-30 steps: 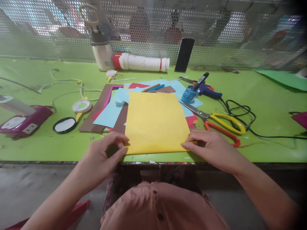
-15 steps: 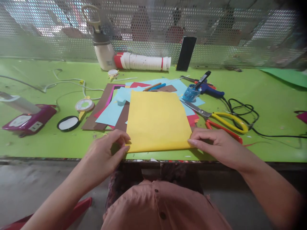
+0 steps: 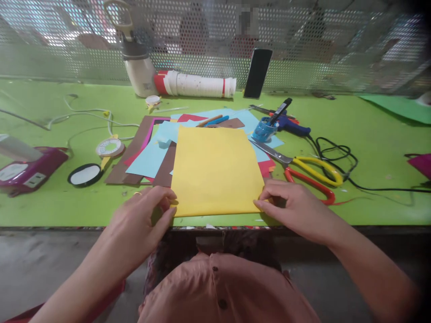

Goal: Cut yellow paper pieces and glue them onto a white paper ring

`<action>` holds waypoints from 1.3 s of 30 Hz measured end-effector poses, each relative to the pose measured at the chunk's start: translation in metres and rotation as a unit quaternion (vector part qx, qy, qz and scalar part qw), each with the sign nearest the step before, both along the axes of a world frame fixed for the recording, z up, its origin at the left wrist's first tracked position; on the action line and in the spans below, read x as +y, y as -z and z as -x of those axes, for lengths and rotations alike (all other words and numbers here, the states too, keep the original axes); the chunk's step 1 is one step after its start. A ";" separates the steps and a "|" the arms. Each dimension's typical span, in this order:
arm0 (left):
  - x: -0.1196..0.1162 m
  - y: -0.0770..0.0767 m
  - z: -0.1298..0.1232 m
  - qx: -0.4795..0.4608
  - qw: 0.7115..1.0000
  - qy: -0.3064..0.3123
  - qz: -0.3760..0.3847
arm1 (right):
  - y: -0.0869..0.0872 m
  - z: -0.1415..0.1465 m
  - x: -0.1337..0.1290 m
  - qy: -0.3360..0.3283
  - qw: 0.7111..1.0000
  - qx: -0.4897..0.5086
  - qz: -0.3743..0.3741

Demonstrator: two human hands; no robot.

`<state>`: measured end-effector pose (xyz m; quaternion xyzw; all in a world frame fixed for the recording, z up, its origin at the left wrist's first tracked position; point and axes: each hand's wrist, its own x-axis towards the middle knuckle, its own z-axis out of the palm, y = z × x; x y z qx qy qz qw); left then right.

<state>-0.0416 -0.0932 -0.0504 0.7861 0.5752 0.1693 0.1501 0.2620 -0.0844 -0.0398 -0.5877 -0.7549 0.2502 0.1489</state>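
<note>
A sheet of yellow paper lies in front of me near the table's front edge, its near edge looking folded over. My left hand pinches the near left corner between thumb and fingers. At the near right corner my right hand grips the same sheet, thumb along its edge. Under the far part of the yellow sheet lie blue paper, brown paper and some red pieces. Just right of the sheet rest scissors with one yellow and one red handle.
A blue jar holding a black marker and a blue glue gun with a black cord lie at right. A purple power socket and tape roll sit left. Behind stand a bottle, stacked cups and a phone.
The whole view has shifted slightly, so everything sits a little further left. Both hands keep hold of the yellow paper's near corners, and the sheet stays in almost the same place.
</note>
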 end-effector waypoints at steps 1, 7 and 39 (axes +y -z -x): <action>0.000 0.000 0.000 0.007 1.000 0.000 -0.007 | 0.000 0.001 0.000 0.002 1.000 0.000 -0.001; -0.003 0.001 -0.002 0.036 0.998 0.018 -0.052 | -0.004 0.002 -0.003 -0.010 1.000 -0.001 -0.014; -0.008 0.003 -0.003 0.028 0.999 -0.007 -0.025 | 0.014 -0.006 -0.008 -0.017 0.998 0.020 -0.065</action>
